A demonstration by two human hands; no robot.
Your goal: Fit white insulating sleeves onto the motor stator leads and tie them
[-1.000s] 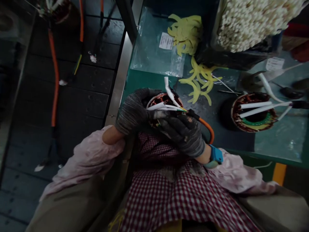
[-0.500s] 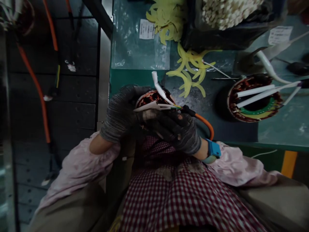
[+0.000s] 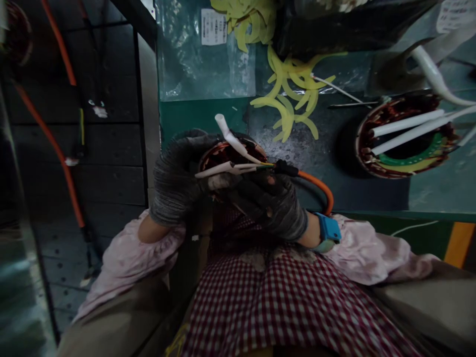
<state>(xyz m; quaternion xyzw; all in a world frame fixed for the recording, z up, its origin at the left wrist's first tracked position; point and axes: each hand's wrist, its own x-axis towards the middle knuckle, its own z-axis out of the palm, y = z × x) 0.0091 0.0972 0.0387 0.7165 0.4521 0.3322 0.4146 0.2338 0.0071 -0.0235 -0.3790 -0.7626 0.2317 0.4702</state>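
Close to my body, at the table's edge, is a motor stator (image 3: 213, 154) with copper windings, partly hidden by my hands. My left hand (image 3: 180, 173), in a grey glove, wraps round its left side. White sleeved leads (image 3: 234, 141) and an orange cable (image 3: 318, 186) run across the stator's top to the right. My right hand (image 3: 269, 198), gloved and with a blue watch at the wrist, is curled along its near side, beneath the leads. The fingertips of both hands meet near a white sleeve end (image 3: 213, 171).
A second stator (image 3: 405, 139) with white sleeves stands on the table at right. Yellow curved strips (image 3: 286, 99) lie beyond my hands, near a clear plastic bag (image 3: 204, 69) and a black container (image 3: 345, 29). Orange cables (image 3: 52, 134) lie on the dark slatted surface at left.
The view has shifted, so the table's things sit higher and the second stator farther right. Both hands keep hold of the stator; the leads on it have tilted slightly.
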